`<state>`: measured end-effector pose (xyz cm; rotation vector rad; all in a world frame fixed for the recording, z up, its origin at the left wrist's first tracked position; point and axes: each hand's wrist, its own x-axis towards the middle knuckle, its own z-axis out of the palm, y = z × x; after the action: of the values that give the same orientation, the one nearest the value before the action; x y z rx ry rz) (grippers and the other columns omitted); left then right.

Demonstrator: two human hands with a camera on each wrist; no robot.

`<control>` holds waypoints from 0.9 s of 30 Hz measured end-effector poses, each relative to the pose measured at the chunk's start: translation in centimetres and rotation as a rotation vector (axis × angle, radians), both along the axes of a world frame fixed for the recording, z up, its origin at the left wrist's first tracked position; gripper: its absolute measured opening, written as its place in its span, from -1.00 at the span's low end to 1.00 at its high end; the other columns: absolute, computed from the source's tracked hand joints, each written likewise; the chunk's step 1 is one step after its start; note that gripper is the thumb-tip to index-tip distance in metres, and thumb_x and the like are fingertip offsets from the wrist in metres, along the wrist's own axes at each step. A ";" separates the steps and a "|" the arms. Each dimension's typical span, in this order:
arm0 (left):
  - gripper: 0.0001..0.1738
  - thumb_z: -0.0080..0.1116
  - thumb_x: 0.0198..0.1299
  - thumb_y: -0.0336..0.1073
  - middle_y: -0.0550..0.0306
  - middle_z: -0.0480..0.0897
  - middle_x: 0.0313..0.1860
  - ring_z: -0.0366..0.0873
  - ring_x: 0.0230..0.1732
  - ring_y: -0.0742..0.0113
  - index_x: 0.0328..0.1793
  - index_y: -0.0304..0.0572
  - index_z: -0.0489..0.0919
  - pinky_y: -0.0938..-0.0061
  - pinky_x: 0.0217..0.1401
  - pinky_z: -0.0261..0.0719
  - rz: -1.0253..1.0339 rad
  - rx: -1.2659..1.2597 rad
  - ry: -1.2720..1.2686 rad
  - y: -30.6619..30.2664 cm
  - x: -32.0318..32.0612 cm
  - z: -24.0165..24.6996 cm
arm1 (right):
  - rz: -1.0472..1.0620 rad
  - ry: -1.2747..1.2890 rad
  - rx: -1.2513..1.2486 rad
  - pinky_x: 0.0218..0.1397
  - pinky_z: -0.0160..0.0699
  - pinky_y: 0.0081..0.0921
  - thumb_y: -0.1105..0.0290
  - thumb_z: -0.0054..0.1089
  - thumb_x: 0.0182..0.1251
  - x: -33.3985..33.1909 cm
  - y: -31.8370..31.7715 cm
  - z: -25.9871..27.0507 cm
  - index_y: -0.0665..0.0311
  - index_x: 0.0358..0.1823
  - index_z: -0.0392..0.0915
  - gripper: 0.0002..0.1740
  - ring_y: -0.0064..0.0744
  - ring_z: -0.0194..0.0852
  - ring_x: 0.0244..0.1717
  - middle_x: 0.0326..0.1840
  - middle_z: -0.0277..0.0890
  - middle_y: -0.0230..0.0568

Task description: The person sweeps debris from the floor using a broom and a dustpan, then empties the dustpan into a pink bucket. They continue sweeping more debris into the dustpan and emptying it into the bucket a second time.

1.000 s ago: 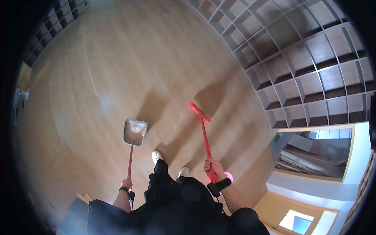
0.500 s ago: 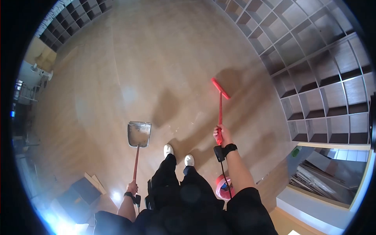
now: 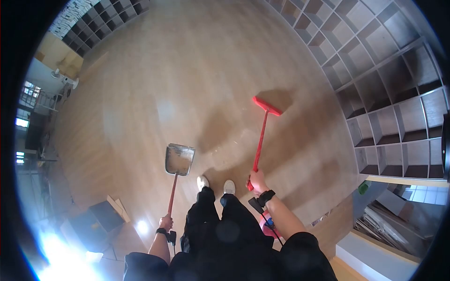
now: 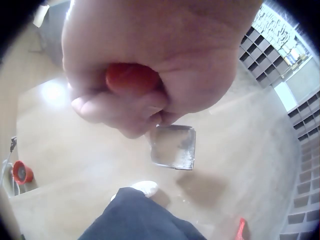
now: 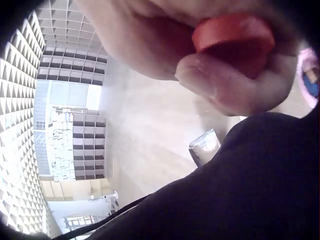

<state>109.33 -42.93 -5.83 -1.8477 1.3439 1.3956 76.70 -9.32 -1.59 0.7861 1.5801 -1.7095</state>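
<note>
My left hand (image 3: 165, 222) grips the reddish handle of a dustpan (image 3: 171, 144), whose metal pan faces up ahead of my left shoe. From the left wrist view, the fingers curl round the red handle end (image 4: 131, 79), with the pan (image 4: 172, 147) beyond them. A red broom (image 3: 260, 140) slants away from my right hand (image 3: 256, 181), which holds it near the top of its handle. Its wide red head (image 3: 267, 106) is farther out and to the right of the pan. Close up in the right wrist view, thumb and fingers wrap the red handle end (image 5: 235, 37).
Wooden floor (image 3: 187, 84) spreads ahead, with small pale bits (image 3: 236, 142) near my shoes (image 3: 229, 187). Cubby shelves (image 3: 375, 98) line the right side. A pink bucket (image 3: 268, 225) stands by my right leg, and a dark box (image 3: 104, 216) sits at left.
The broom head has moved farther forward from my feet, and my right hand has lately drawn back toward my body. The dustpan stays at my left. The head view has shifted.
</note>
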 end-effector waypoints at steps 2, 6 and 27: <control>-0.62 -0.10 0.07 0.00 0.27 0.33 -0.77 0.20 -0.82 0.47 -0.58 -0.13 0.37 0.55 -0.79 0.16 -0.009 -0.008 0.012 2.5 1.4 0.6 | 0.027 0.008 0.005 -0.86 0.23 -0.42 0.34 -0.23 0.23 2.5 1.6 0.8 0.20 -0.30 0.16 -0.89 -0.39 0.26 -0.82 -0.72 0.22 -0.25; -0.65 -0.10 0.05 -0.04 0.25 0.35 -0.75 0.21 -0.82 0.44 -0.54 -0.17 0.39 0.51 -0.77 0.17 -0.026 -0.001 0.030 1.9 6.4 -0.5 | 0.111 0.044 0.067 -0.88 0.16 -0.47 0.28 -0.23 0.26 10.4 1.4 -0.8 0.13 -0.21 0.15 -0.85 -0.41 0.18 -0.87 -0.76 0.15 -0.29; -0.59 -0.11 0.05 0.01 0.21 0.37 -0.78 0.28 -0.80 0.38 -0.65 -0.13 0.37 0.45 -0.79 0.20 -0.306 0.048 0.110 -10.6 10.2 -11.4 | 0.281 -0.379 0.160 -0.87 -0.05 -0.63 0.15 -0.21 0.26 29.8 -2.1 6.0 0.16 -0.16 0.11 -0.72 -0.57 -0.08 -0.89 -0.78 0.00 -0.36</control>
<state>119.48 -53.57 -17.27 -1.4778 1.5574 1.3690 106.46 -11.46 4.45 0.8616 1.4906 -1.1673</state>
